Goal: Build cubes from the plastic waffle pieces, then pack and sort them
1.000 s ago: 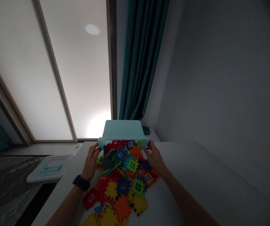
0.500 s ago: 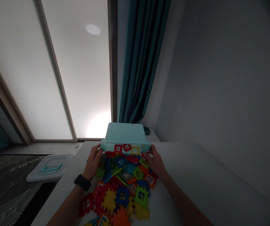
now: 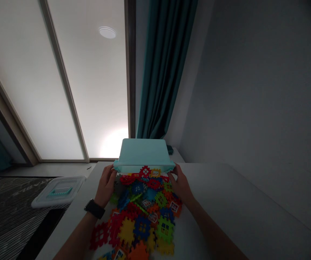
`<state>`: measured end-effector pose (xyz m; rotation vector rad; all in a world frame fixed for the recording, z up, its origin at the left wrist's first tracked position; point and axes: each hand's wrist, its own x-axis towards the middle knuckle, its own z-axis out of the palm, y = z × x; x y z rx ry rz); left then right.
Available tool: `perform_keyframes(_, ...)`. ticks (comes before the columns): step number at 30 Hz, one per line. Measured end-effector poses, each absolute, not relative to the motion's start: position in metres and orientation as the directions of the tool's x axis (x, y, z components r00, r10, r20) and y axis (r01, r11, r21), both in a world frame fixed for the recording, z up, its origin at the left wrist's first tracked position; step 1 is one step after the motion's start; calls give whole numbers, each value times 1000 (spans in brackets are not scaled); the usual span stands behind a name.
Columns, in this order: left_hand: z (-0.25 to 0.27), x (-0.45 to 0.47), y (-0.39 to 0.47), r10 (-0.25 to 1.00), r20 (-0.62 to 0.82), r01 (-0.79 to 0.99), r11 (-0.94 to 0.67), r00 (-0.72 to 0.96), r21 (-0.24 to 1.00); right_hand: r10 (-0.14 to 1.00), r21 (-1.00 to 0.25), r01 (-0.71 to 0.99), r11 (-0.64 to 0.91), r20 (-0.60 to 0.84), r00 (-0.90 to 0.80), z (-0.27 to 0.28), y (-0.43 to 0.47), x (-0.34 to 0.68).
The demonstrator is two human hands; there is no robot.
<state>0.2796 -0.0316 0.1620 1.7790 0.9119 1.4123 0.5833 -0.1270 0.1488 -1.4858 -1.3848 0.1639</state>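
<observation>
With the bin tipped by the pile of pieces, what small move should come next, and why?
I'd probably raise the bin slightly: its open side faces the toy pieces, a red piece shows at its rim, and left grip and right grip hold opposite ends. A lift might free anything inside, which I cannot fully see.

A white table [image 3: 220, 202] bears heaped, notched pieces [image 3: 141, 219] (red, yellow, blue, green, orange); many overlap.

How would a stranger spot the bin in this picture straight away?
Start at the white table, in front of the central teal curtain. At its far end, between left hand and right hand, is the bin, tipped over. Unlike the small, toothed, many-coloured pieces before it, it is large, smooth and all pale turquoise.
</observation>
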Motion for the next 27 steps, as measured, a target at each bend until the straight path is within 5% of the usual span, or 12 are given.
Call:
perform_keyframes(19,173,274,-34,836,531,83,-544,140,835,794,-759,617,208,500,347,158,-133,581)
perform_keyframes(27,187,263,-8,883,467,106,-460,-56,882,836,-832,462,307,467,287,188,-72,568)
